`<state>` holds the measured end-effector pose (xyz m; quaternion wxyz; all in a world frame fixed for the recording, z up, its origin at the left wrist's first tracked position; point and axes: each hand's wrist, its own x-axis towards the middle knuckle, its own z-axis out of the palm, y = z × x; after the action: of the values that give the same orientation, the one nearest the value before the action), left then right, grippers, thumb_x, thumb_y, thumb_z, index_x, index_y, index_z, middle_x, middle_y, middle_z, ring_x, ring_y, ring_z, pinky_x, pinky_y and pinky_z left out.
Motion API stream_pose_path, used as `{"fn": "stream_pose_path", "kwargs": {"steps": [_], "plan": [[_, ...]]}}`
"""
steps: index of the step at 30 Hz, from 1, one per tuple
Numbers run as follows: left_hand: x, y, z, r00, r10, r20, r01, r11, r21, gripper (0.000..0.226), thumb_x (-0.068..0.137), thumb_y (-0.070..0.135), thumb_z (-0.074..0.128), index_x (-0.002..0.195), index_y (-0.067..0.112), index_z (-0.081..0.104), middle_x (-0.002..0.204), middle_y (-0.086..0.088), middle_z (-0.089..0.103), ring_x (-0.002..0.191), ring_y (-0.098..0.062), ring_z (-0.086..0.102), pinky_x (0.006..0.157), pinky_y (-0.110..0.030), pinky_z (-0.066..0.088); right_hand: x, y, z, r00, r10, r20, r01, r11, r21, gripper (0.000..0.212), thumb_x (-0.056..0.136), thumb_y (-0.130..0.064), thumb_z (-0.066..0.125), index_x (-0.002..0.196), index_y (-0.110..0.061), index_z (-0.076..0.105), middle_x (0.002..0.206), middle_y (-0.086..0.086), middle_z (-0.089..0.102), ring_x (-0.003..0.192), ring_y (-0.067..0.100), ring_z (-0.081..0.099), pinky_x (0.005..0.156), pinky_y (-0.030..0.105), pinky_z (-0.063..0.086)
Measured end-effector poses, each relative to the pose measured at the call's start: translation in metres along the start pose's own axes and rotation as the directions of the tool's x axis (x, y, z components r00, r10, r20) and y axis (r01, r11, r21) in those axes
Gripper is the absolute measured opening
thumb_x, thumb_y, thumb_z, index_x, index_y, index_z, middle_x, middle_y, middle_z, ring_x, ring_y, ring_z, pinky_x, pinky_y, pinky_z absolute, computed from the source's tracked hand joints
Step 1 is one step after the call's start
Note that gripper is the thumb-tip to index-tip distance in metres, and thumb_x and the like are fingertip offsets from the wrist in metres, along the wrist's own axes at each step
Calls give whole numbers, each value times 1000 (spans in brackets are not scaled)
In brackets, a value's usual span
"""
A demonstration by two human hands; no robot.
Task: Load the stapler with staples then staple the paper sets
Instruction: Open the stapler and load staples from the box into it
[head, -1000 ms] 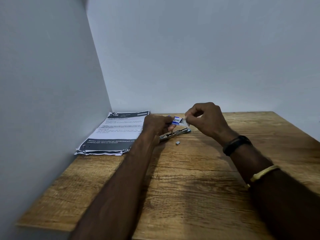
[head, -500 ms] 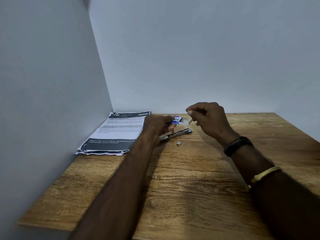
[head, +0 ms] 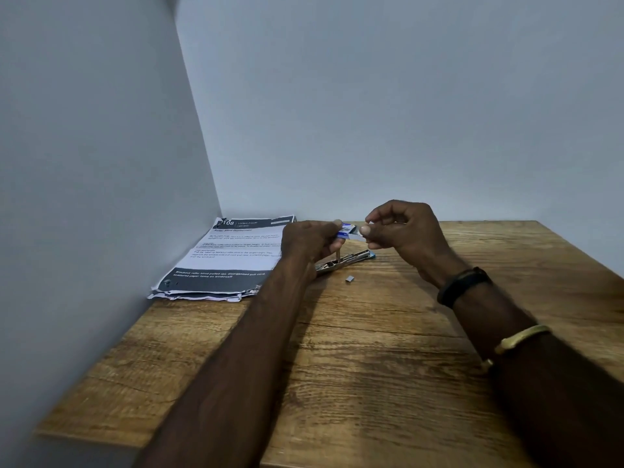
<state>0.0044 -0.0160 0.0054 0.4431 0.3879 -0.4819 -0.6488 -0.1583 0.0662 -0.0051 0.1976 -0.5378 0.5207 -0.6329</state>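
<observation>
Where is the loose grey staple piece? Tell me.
Head view, centre: small grey staple piece lies on the wooden table, in front of the silver metal stapler.

head view, forward and down, table (head: 371, 366) close

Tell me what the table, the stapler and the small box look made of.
Table: wood or wood-look laminate, matte, with visible grain. Stapler: bare metal, going by its silvery glints. Small box: probably thin printed card, blue and white; too small to be sure.
</observation>
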Motion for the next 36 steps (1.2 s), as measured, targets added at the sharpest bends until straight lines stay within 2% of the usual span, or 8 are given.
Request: {"fn": "stream_pose_path", "kwargs": {"steps": [5,11,15,19,24,31,33,36], "plan": [[-2,-1,1,997,35,63,-38,998,46,11,85,8,78,77,6,71,79,-15,72,64,-18,67,54,-18,59,1,2,0,1000,5,-11,-5,999,-54,18,75,-12,88,89,-10,77,76,13,74,66,17,71,57,33,60],[-1,-2,1,993,58,107,-68,994,90,8,90,8,73,82,6,72,78,-13,71,71,-21,64,59,-20,57,-1,4,2,994,95,49,-98,994,44,22,74,-10,89,90,-5,76,84,13,72,65,16,70,56,29,59],[-1,-3,2,983,35,177,-55,993,105,12,93,7,67,99,-1,74,81,-13,71,67,-16,64,62,-20,56,-2,5,2,994,93,52,-96,994,60,24,73,-11,88,92,-2,76,86,11,74,64,18,70,54,28,59],[-5,-2,5,960,-8,279,-27,992,123,25,95,5,61,114,-9,69,81,-13,69,65,-14,67,54,-19,55,-3,6,2,997,74,36,-77,993,92,21,74,-13,88,88,-5,76,82,3,75,62,19,70,53,28,58],[-11,0,5,914,-65,401,7,990,143,18,89,9,62,101,0,72,80,-11,75,73,-18,74,61,-22,58,-2,5,2,996,84,37,-89,981,171,22,76,-13,87,90,-2,74,85,12,77,68,25,75,57,29,60],[-11,-1,9,920,-56,387,9,992,123,18,93,3,58,111,5,63,95,-20,72,74,-25,76,67,-30,63,-1,1,-6,990,124,72,-135,976,170,20,77,-8,84,91,2,73,79,17,77,69,26,75,63,31,64],[-11,-2,11,951,-10,308,-51,980,191,25,97,7,56,122,4,59,103,-25,72,73,-27,76,63,-30,63,0,1,-12,987,142,70,-150,979,141,19,78,-6,83,91,2,73,80,17,77,69,26,75,65,31,64],[-8,-4,8,975,142,171,-187,940,286,20,99,11,55,114,1,62,97,-26,73,66,-26,74,56,-29,61,-1,2,-20,984,166,63,-170,984,60,19,79,-5,83,92,3,73,79,16,77,72,27,75,65,31,64]]}}
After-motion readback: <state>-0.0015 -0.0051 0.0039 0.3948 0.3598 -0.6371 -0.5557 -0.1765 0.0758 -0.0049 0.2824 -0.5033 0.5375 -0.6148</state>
